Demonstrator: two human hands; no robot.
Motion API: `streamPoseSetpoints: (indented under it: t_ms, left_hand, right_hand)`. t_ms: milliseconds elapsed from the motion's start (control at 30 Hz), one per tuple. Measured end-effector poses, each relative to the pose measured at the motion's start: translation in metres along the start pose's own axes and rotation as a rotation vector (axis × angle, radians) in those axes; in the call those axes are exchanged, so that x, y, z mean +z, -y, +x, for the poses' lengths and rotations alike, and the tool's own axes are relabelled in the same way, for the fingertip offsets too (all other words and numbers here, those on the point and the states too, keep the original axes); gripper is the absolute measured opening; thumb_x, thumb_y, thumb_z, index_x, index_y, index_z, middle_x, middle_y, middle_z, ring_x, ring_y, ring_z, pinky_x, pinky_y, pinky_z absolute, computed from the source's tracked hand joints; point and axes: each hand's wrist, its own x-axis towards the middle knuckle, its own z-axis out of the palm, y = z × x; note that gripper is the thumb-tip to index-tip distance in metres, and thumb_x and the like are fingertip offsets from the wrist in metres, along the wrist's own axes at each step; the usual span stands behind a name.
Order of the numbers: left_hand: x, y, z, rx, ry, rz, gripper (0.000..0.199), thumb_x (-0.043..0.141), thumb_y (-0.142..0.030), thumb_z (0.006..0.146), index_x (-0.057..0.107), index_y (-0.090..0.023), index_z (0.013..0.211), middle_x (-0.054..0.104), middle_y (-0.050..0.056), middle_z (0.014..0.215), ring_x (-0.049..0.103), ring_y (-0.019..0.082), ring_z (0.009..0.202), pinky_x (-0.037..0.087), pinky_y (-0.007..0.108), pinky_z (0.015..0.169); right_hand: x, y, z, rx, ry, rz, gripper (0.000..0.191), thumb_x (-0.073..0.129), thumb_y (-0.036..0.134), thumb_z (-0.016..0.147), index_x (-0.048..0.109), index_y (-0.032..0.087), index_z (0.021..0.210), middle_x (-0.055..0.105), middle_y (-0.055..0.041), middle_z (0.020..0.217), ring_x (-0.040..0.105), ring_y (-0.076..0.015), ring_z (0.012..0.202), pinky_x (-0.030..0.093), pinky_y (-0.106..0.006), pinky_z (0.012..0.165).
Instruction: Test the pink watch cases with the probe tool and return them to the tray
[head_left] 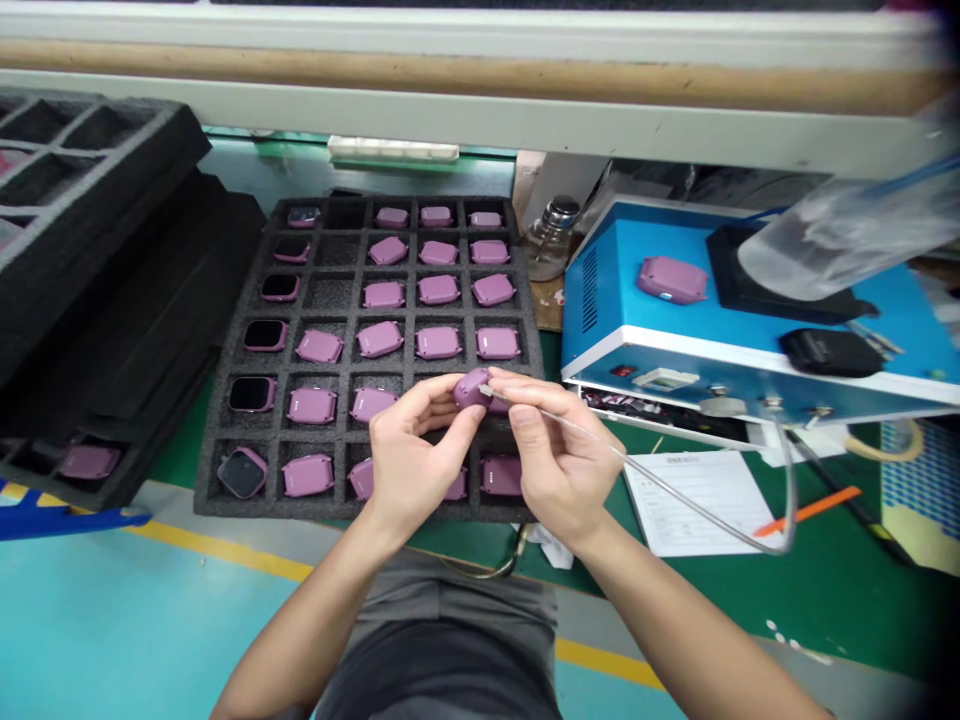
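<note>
Watch (471, 390) held, one, two hands (412, 438), one tube (660, 478)

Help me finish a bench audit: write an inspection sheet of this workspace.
Surface: green bench top, small white bits at right.
Job's things: purple watch body; clear tube, tip close to it; foam tray of similar bodies.
Clutter: paper, orange stick.
Hands: left hand holds the watch body, right hand the tube.
Cables: the tube runs to the front of the blue box.
Surroundings: foam stack at left, glass bottle beside the tray.
</note>
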Motion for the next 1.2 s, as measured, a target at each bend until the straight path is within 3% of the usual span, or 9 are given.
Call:
streamPoseSetpoints:
  t_ms: [533, 700, 967, 1200]
  left_hand:
    - [0.000, 0.000, 0.007, 0.000, -0.061, 0.038, 0.031, 0.086, -0.027, 0.078, 0.079, -0.017, 0.106, 0.083, 0.006, 0.097, 0.080, 0.019, 0.084, 0.068, 0.028, 0.081]
    - [-0.001, -0.001, 0.008, 0.011, -0.062, 0.048, 0.033, 0.087, -0.030, 0.077, 0.079, -0.017, 0.107, 0.083, 0.007, 0.098, 0.081, 0.021, 0.085, 0.068, 0.030, 0.082]
    - [-0.001, 0.001, 0.008, 0.018, -0.052, 0.026, 0.032, 0.086, -0.025, 0.079, 0.078, -0.017, 0.108, 0.083, 0.006, 0.098, 0.081, 0.018, 0.085, 0.067, 0.025, 0.082]
    - [-0.001, 0.002, 0.008, 0.017, -0.055, 0.039, 0.033, 0.087, -0.029, 0.078, 0.078, -0.017, 0.108, 0.082, 0.008, 0.098, 0.081, 0.021, 0.086, 0.068, 0.029, 0.082]
  right_hand:
    - [0.002, -0.004, 0.010, -0.009, 0.014, 0.003, 0.015, 0.058, 0.022, 0.102, 0.073, 0.024, 0.105, 0.081, -0.0084, 0.108, 0.078, -0.0220, 0.110, 0.066, -0.042, 0.098]
    - [0.002, -0.005, 0.009, -0.002, 0.013, 0.016, 0.015, 0.058, 0.025, 0.102, 0.073, 0.024, 0.105, 0.081, -0.0082, 0.108, 0.078, -0.0222, 0.109, 0.066, -0.041, 0.097]
    - [0.004, -0.006, 0.010, -0.007, 0.008, 0.036, 0.016, 0.059, 0.024, 0.102, 0.074, 0.024, 0.105, 0.081, -0.0081, 0.107, 0.078, -0.0220, 0.109, 0.066, -0.041, 0.097]
    - [0.004, -0.006, 0.010, -0.007, 0.008, 0.025, 0.015, 0.059, 0.025, 0.102, 0.074, 0.024, 0.104, 0.081, -0.0081, 0.107, 0.079, -0.0221, 0.108, 0.067, -0.041, 0.096]
